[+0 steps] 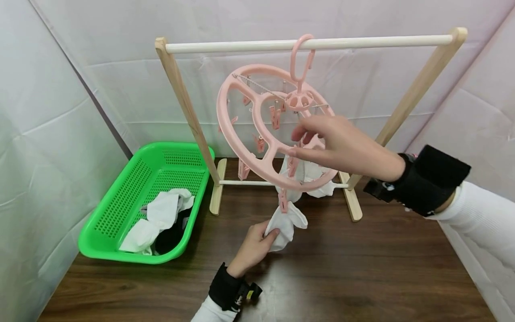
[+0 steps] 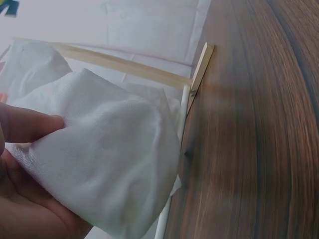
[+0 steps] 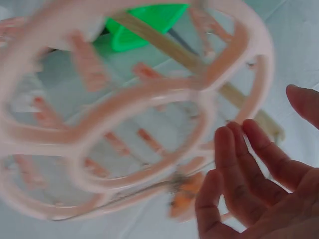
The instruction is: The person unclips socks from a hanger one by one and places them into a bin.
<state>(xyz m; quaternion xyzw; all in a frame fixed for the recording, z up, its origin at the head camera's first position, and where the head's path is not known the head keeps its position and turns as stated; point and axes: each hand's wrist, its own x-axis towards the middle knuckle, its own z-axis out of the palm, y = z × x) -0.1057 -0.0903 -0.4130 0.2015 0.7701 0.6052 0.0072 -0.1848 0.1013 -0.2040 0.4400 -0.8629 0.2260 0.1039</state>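
Note:
My left hand [image 1: 251, 248] pinches a white sock [image 1: 283, 228] between thumb and fingers, below the front of a pink round drying hanger [image 1: 231, 129]. A pink clothes peg [image 1: 283, 201] hangs from the rim and meets the sock's upper part. In the left wrist view the sock [image 2: 104, 144] spreads out in front of the thumb. Over the hanger's right side is my right hand [image 1: 338, 143], fingers relaxed, holding nothing. The right wrist view shows its fingers [image 3: 259, 164] beside the hanger's frame. More white socks [image 1: 319, 185] hang behind the front rim, partly hidden by it.
The hanger's hook [image 1: 295, 58] hangs on the white bar [image 1: 241, 46] of a wooden stand [image 1: 181, 94]. To the left, a green basket [image 1: 98, 241] holds white and dark socks [image 1: 162, 210]. Several other pegs [image 1: 275, 117] dangle inside the ring. Brown wood tabletop [image 1: 362, 268] lies underneath.

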